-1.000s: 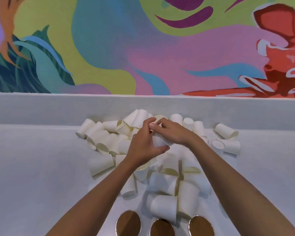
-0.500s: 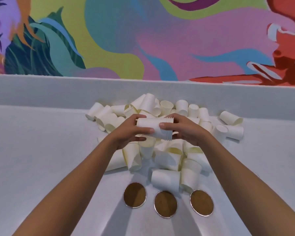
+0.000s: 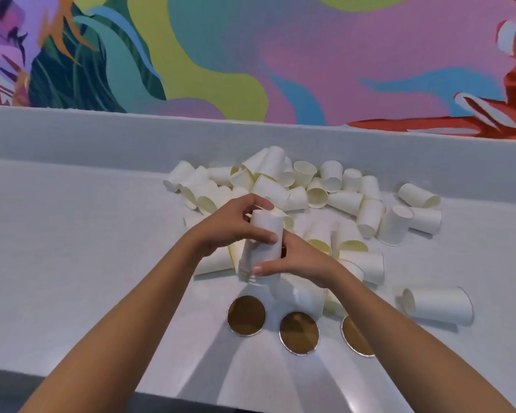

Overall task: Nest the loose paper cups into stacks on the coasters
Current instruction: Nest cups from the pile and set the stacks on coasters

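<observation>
A short stack of nested white paper cups [image 3: 262, 245] is held upside down, rims low, above the left coaster [image 3: 246, 315]. My left hand [image 3: 230, 226] grips its upper part and my right hand [image 3: 295, 260] grips its lower part near the rims. Two more round brown coasters sit on the table: the middle coaster [image 3: 299, 333] and the right coaster [image 3: 355, 338], partly hidden by my right forearm. Behind my hands lies a pile of loose white cups [image 3: 310, 192], most of them on their sides. All three coasters are bare.
One cup [image 3: 437, 304] lies on its side alone at the right, near the right coaster. The white table [image 3: 87, 263] ends at a raised white ledge [image 3: 102, 135] under a colourful mural. The table's near edge shows at lower left.
The stack was lifted from the pile, held sideways, then turned upright and brought toward me, down over the left coaster. One cup has rolled out to the right.
</observation>
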`<action>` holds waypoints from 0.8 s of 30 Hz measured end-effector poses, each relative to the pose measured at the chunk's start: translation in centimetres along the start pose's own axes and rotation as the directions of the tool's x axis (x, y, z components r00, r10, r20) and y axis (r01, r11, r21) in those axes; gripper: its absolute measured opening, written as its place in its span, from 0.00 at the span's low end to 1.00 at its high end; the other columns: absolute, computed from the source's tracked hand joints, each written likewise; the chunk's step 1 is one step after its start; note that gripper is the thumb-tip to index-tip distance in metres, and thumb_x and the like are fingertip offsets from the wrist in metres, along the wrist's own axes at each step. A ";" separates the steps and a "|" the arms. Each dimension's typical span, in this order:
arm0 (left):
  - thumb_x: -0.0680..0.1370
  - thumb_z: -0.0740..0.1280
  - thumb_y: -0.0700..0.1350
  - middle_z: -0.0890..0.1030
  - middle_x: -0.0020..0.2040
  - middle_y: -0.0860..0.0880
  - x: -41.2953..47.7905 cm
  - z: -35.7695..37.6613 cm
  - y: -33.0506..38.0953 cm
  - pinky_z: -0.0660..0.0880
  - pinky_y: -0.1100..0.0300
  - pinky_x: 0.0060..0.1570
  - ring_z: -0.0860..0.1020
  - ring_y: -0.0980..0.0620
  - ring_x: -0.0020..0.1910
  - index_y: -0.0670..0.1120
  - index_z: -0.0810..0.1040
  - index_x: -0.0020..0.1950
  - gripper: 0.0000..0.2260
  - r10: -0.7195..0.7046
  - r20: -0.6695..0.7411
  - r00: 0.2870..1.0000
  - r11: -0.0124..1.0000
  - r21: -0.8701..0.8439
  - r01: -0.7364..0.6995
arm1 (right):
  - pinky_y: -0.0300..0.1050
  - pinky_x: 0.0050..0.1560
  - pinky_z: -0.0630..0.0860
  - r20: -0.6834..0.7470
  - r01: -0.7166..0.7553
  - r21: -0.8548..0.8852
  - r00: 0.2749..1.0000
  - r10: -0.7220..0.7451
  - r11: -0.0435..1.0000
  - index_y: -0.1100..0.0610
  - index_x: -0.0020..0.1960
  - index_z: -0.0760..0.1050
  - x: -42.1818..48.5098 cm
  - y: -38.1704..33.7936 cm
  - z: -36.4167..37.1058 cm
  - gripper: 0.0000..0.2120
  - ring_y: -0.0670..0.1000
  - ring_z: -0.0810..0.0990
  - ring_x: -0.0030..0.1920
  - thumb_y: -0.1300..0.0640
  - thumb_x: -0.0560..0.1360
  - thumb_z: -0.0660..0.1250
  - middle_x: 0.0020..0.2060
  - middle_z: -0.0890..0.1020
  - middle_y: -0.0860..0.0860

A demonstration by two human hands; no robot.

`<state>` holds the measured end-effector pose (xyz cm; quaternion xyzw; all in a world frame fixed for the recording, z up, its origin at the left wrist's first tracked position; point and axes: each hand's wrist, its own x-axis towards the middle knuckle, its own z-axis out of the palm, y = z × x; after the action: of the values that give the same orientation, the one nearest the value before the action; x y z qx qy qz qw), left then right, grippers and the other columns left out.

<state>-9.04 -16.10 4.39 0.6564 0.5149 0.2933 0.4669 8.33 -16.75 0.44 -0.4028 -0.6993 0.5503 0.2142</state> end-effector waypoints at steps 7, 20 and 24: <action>0.68 0.78 0.43 0.77 0.56 0.52 -2.7 1.0 -3.0 0.78 0.64 0.49 0.76 0.53 0.55 0.51 0.71 0.63 0.26 -0.092 0.080 0.992 0.994 0.071 0.087 | 0.47 0.58 0.78 -0.106 -0.027 -0.104 0.994 0.015 0.994 0.44 0.68 0.63 -0.8 4.1 4.2 0.40 0.46 0.77 0.58 0.45 0.61 0.79 0.58 0.77 0.42; 0.66 0.77 0.46 0.76 0.55 0.55 -4.3 2.8 -5.3 0.74 0.61 0.47 0.75 0.54 0.53 0.53 0.72 0.60 0.25 -0.105 0.086 0.991 0.904 0.423 0.059 | 0.40 0.50 0.78 -0.228 -0.045 -0.125 0.973 0.015 0.991 0.44 0.65 0.65 -1.5 7.2 7.9 0.39 0.44 0.77 0.54 0.51 0.58 0.78 0.56 0.78 0.42; 0.65 0.77 0.46 0.75 0.55 0.53 -4.4 3.4 -5.3 0.71 0.62 0.42 0.73 0.53 0.52 0.52 0.71 0.61 0.26 -0.112 0.088 0.990 0.864 0.501 0.053 | 0.33 0.47 0.73 -0.243 -0.041 -0.107 0.970 0.014 0.993 0.44 0.69 0.64 -1.5 7.5 8.3 0.42 0.42 0.76 0.56 0.55 0.58 0.78 0.58 0.77 0.41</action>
<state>-9.52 -21.16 -1.39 0.7477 0.5730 0.0925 0.3227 5.52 -22.36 -8.92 -0.4879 -0.6919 0.4603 0.2672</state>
